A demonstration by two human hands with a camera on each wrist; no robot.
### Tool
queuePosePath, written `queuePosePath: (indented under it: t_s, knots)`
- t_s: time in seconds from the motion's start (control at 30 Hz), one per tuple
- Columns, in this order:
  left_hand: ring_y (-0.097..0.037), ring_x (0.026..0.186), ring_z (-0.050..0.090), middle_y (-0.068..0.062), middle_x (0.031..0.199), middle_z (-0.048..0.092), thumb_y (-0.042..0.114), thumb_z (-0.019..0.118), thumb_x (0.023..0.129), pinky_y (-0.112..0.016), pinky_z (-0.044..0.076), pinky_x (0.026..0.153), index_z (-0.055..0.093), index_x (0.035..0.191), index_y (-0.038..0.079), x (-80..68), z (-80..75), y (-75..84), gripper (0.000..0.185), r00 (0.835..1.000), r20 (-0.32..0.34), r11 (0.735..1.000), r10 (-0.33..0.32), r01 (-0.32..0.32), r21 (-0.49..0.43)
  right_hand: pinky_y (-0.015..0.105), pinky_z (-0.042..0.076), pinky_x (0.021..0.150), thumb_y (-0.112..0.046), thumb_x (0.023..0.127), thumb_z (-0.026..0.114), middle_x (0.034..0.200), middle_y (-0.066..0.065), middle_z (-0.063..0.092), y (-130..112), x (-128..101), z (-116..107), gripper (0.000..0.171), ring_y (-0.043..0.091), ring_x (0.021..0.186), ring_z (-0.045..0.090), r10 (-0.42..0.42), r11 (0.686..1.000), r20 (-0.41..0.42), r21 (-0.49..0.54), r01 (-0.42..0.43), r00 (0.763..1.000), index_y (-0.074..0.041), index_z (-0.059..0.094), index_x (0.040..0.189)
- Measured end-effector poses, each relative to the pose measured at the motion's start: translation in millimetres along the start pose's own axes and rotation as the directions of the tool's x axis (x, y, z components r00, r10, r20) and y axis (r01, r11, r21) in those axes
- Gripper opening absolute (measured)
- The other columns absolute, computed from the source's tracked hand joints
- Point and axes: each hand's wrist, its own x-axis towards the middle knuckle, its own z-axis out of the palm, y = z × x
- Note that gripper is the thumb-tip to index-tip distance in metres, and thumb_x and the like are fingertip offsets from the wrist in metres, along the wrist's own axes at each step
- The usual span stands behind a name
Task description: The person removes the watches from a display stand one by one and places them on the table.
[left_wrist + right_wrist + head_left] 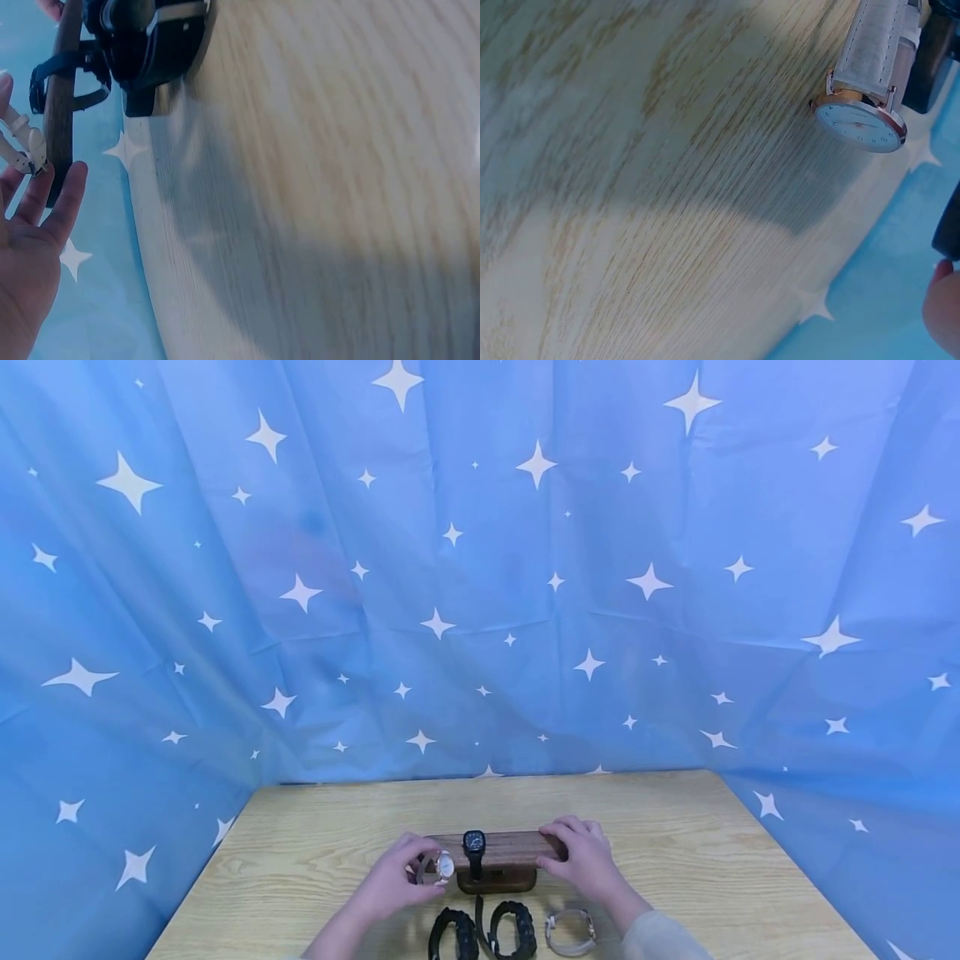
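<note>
Our left hand (393, 881) has its fingers curled round a rose-gold watch (444, 866) with a pale strap, held at the left end of the wooden watch stand (510, 847) on the table (315, 843). We judge the watch light, its strap soft and floppy, its glass fragile, so it is best held by the case edges. A black watch (474, 843) sits on the stand's bar. Our right hand (585, 856) grips the bar's right end, fingers curled over it. Nearer us lie two black braided bands (483, 933) and a white-strap watch (570, 931).
</note>
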Motion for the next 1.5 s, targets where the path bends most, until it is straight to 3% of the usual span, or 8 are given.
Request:
queuePosePath:
  t_s: [0.3,0.5,0.67,0.8,0.93,1.07,1.27,1.5]
  knots:
    - [-0.014,0.082,0.053,0.002,0.106,0.054,0.018,0.081,0.070,-0.023,0.052,0.067,0.061,0.116,0.012,-4.5,9.3,9.5,0.050,0.997,-0.009,0.997,0.082,-0.082,-0.002,0.049,0.039,0.082,-0.032,0.073,0.079,0.109,-0.002,0.058,-1,0,-1,0.041,0.030,0.099,0.046,0.010,1.000,0.004,-0.001,-0.010,1.000,-0.015,0.068,0.108]
    - [-0.009,0.085,0.051,0.007,0.103,0.056,0.026,0.080,0.072,-0.024,0.050,0.071,0.063,0.113,0.017,-5.3,14.7,19.9,0.046,0.995,-0.004,0.995,0.102,-0.102,-0.003,0.050,0.039,0.081,-0.032,0.072,0.080,0.109,-0.001,0.058,-2,0,-2,0.043,0.030,0.099,0.045,0.011,1.000,0.008,0.002,-0.011,1.000,-0.014,0.068,0.109]
    - [-0.008,0.091,0.048,0.013,0.102,0.057,0.033,0.079,0.072,-0.028,0.045,0.077,0.063,0.110,0.027,-3.9,20.7,27.9,0.041,0.987,-0.006,0.986,0.158,-0.158,0.057,0.050,0.039,0.082,-0.032,0.073,0.079,0.109,-0.001,0.059,-2,0,-2,0.042,0.030,0.100,0.046,0.007,1.000,0.004,-0.001,-0.007,1.000,-0.014,0.068,0.109]
    - [-0.008,0.095,0.045,0.017,0.103,0.058,0.037,0.080,0.070,-0.035,0.037,0.080,0.064,0.108,0.028,-4.1,26.7,31.3,0.042,0.979,-0.032,0.974,0.200,-0.196,0.116,0.050,0.039,0.082,-0.032,0.073,0.079,0.109,-0.001,0.058,-2,0,-2,0.042,0.030,0.100,0.046,0.005,1.000,0.007,-0.005,-0.005,1.000,-0.014,0.067,0.109]
    - [-0.010,0.099,0.045,0.017,0.106,0.058,0.037,0.080,0.069,-0.043,0.029,0.083,0.064,0.106,0.031,-6.3,33.1,34.3,0.041,0.983,-0.046,0.979,0.177,-0.172,0.110,0.050,0.039,0.081,-0.032,0.073,0.079,0.110,-0.001,0.058,-3,0,-2,0.043,0.030,0.100,0.046,0.008,1.000,0.015,-0.005,-0.008,1.000,-0.014,0.067,0.110]
    - [-0.009,0.099,0.044,0.019,0.105,0.058,0.039,0.078,0.072,-0.045,0.025,0.082,0.063,0.107,0.036,-8.9,39.0,35.3,0.038,0.991,-0.008,0.989,0.136,-0.135,0.068,0.051,0.039,0.081,-0.032,0.073,0.079,0.110,-0.001,0.058,-3,0,-2,0.043,0.030,0.100,0.046,0.013,1.000,0.014,-0.007,-0.013,1.000,-0.014,0.067,0.110]
    - [-0.007,0.099,0.045,0.017,0.109,0.059,0.041,0.073,0.078,-0.044,0.027,0.080,0.063,0.112,0.030,-13.6,48.7,33.5,0.037,0.989,0.066,0.991,0.135,-0.136,0.004,0.050,0.040,0.080,-0.032,0.073,0.079,0.109,-0.001,0.058,-3,0,-2,0.042,0.030,0.100,0.046,0.013,1.000,0.011,-0.013,-0.013,1.000,-0.015,0.067,0.109]
    - [-0.005,0.092,0.043,0.014,0.106,0.062,0.036,0.076,0.077,-0.029,0.023,0.071,0.064,0.111,0.019,-17.7,63.0,30.7,0.040,0.961,0.048,0.962,0.273,-0.274,0.012,0.050,0.039,0.080,-0.032,0.073,0.079,0.110,-0.001,0.058,-2,-1,-1,0.042,0.030,0.100,0.046,0.019,1.000,0.017,-0.007,-0.019,1.000,-0.016,0.067,0.110]
